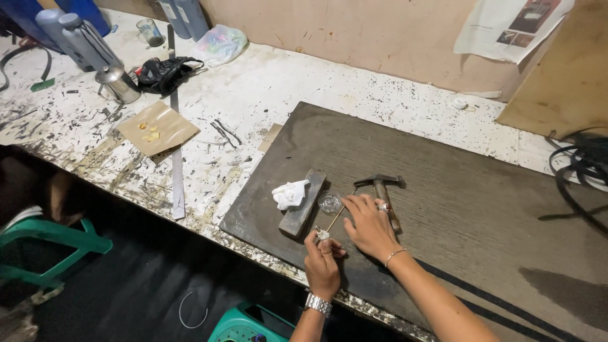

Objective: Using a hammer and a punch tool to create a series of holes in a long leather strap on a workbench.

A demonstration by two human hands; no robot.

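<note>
My left hand (pixel 323 261) is closed around the near end of a thin metal rod (pixel 335 217) that lies slanted on a dark board (pixel 443 183). My right hand (pixel 368 223) rests flat on the board beside the rod, fingers spread, a ring on one finger. A hammer (pixel 384 190) lies just under and beyond the right hand's fingertips. A small clear round dish (pixel 329 203) sits left of the rod, next to a grey flat block (pixel 304 202) with a crumpled white tissue (pixel 289 193) on it.
The paint-spattered white workbench (pixel 253 101) carries a long metal ruler (pixel 177 171), a brown paper with yellow bits (pixel 157 128), a metal cup (pixel 118 83), grey canisters (pixel 76 35), a black bag and a plastic bag. Black cable (pixel 579 171) coils at right. Green stools stand below.
</note>
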